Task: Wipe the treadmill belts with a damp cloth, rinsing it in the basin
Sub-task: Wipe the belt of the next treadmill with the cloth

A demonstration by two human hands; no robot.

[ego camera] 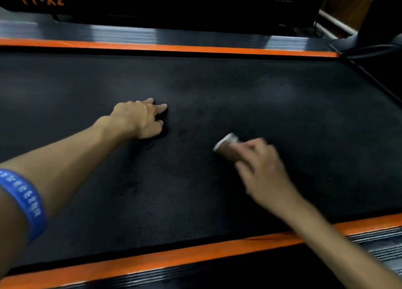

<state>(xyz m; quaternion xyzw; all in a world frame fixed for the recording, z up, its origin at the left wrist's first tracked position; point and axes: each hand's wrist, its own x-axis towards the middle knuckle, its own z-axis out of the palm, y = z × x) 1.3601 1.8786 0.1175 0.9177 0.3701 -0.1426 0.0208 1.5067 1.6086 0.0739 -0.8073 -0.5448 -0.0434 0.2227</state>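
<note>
The cloth point(227, 146), gripped in the right hand point(261, 169), sits mid-belt point(217, 88), right of the left hand point(141, 119), which presses the belt; bare belt stretches both ways.

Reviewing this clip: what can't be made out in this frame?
- Head view: the thing in the right hand is motion-blurred; a pale-edged brownish thing, cloth or not, cannot be told.
- What the left hand presses on the belt is dark against dark, under the fingers.
- The basin is out of frame.
</note>
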